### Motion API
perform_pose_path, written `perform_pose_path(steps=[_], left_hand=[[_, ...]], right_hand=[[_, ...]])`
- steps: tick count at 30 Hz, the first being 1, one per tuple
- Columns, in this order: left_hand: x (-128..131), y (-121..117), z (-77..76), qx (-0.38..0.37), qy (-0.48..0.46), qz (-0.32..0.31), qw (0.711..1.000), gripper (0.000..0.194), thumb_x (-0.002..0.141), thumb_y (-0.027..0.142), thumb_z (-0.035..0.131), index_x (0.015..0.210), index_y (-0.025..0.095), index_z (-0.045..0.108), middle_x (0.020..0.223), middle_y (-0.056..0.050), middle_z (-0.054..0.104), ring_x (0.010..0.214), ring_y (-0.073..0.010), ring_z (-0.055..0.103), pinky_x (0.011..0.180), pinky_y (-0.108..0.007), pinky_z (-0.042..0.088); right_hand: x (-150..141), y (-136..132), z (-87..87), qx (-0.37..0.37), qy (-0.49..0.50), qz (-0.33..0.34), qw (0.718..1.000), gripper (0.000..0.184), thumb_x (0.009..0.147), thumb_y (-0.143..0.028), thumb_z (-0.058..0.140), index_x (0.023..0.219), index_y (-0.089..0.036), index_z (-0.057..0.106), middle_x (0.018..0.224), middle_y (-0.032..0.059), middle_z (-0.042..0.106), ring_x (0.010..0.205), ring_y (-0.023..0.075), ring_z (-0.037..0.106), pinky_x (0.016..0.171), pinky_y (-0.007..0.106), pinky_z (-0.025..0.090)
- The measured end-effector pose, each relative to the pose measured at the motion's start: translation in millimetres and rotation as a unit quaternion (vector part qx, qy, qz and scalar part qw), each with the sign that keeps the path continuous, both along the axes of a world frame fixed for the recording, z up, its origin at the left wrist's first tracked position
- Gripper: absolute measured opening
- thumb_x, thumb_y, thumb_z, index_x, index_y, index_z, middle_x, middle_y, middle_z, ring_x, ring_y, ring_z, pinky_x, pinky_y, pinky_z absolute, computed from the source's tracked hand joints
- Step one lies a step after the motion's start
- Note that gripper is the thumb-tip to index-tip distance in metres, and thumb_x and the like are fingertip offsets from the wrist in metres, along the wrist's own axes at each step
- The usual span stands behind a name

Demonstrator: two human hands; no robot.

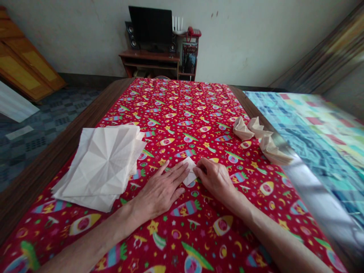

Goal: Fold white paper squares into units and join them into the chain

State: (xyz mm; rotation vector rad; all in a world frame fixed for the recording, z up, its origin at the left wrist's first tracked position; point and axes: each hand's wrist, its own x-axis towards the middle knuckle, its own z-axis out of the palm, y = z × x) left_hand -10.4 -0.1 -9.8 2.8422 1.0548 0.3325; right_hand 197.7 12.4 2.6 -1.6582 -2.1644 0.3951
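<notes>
Paper piece [190,172], small, white and folded, sits flat on the cloth around the middle of the table, with both hands on it. Right hand [217,174] has its fingers curled in, and thumb and index look pinched together on the right edge of it. Left hand [163,187] isn't gripping anything, it's just laid out flat, palm down, fingers stretched, with the tips pressing on the paper's left side.

Just left of that hand there's a messy stack of creased sheets [106,165], the top one with fold lines fanning out from its center. Over on the right, farther off, three folded paper shapes [258,129] sit close together by the table's right edge. All of it is on a red cloth [182,113] with rockets and stars, wooden table [96,104] edge showing at left.

Beyond the far end: a desk [150,57] with a dark monitor [150,28] and a red phone [194,32]. Yellow-paneled cabinet [25,60] far left, patchwork cover [313,125] off right.
</notes>
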Motion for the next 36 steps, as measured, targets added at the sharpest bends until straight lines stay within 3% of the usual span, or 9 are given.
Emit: perform_pose_path(steps=[9,11,13,15,17,21,25,31,36], left_hand=[[3,1,3.8,-0.003,0.006,0.009,1.000,0.045,0.098,0.031,0.034,0.142,0.022,0.033,0.150,-0.002,0.034,0.140,-0.0162,0.025,0.116,-0.043,0.014],[4,1,5.4,-0.001,0.003,0.008,1.000,0.044,0.098,0.031,0.034,0.142,0.023,0.034,0.149,-0.003,0.036,0.139,-0.0166,0.026,0.116,-0.042,0.016],[4,1,6.2,0.000,0.002,0.007,1.000,0.045,0.098,0.031,0.035,0.142,0.022,0.034,0.149,-0.004,0.035,0.140,-0.0169,0.026,0.115,-0.042,0.018],[4,1,6.2,0.002,0.004,0.008,1.000,0.045,0.098,0.030,0.035,0.142,0.021,0.033,0.150,-0.005,0.033,0.140,-0.0170,0.025,0.115,-0.042,0.019],[2,2,5.7,0.006,0.002,0.013,1.000,0.045,0.097,0.030,0.036,0.142,0.021,0.034,0.149,-0.005,0.034,0.140,-0.0177,0.026,0.115,-0.043,0.020],[-5,3,6.4,0.021,-0.006,0.029,0.999,0.042,0.096,0.028,0.040,0.138,0.022,0.041,0.146,-0.004,0.040,0.137,-0.0196,0.032,0.113,-0.044,0.025],[-13,5,8.6,0.031,-0.018,0.053,0.998,0.037,0.094,0.026,0.042,0.131,0.021,0.051,0.140,-0.003,0.048,0.134,-0.0215,0.038,0.111,-0.045,0.031],[-12,18,0.3,0.059,-0.137,0.097,0.984,0.029,0.094,0.018,0.041,0.111,0.015,0.064,0.112,-0.008,0.067,0.107,-0.0189,0.059,0.095,-0.034,0.049],[-6,29,-5.7,0.026,-0.159,0.121,0.980,0.019,0.091,0.020,0.047,0.103,0.018,0.062,0.097,-0.006,0.062,0.093,-0.0188,0.059,0.085,-0.033,0.050]], right_hand=[[-2,-3,-7.6,0.087,-0.071,-0.001,0.994,0.019,0.091,-0.027,0.047,0.079,-0.019,0.059,0.074,0.0043,0.061,0.064,0.0146,0.055,0.056,0.024,0.038],[-3,-8,-7.8,0.134,-0.103,0.043,0.985,0.020,0.092,-0.022,0.044,0.084,-0.018,0.063,0.084,0.0079,0.065,0.072,0.0177,0.058,0.059,0.027,0.043],[-4,-15,-8.0,0.187,-0.110,0.130,0.968,0.024,0.092,-0.017,0.041,0.099,-0.016,0.064,0.103,0.0116,0.067,0.091,0.0221,0.060,0.074,0.033,0.049],[-2,-22,-9.3,0.219,-0.097,0.200,0.950,0.032,0.092,-0.013,0.039,0.115,-0.014,0.060,0.118,0.0132,0.063,0.112,0.0248,0.056,0.092,0.041,0.047],[3,-27,-11.5,0.217,-0.088,0.222,0.946,0.039,0.091,-0.010,0.037,0.126,-0.014,0.054,0.125,0.0138,0.060,0.122,0.0244,0.051,0.102,0.046,0.042],[16,-31,-15.7,0.194,-0.084,0.234,0.949,0.044,0.090,-0.007,0.036,0.132,-0.015,0.049,0.125,0.0125,0.061,0.124,0.0235,0.050,0.105,0.050,0.039],[20,-30,-17.8,0.182,-0.066,0.217,0.957,0.041,0.089,-0.008,0.037,0.126,-0.015,0.054,0.123,0.0131,0.062,0.121,0.0221,0.053,0.104,0.045,0.042],[16,-27,-17.4,0.185,-0.038,0.199,0.962,0.035,0.090,-0.010,0.039,0.119,-0.014,0.059,0.119,0.0143,0.064,0.116,0.0213,0.057,0.100,0.039,0.047],[15,-28,-19.5,0.194,-0.020,0.190,0.962,0.031,0.092,-0.013,0.039,0.114,-0.017,0.061,0.115,0.0114,0.066,0.115,0.0205,0.057,0.099,0.040,0.046]])
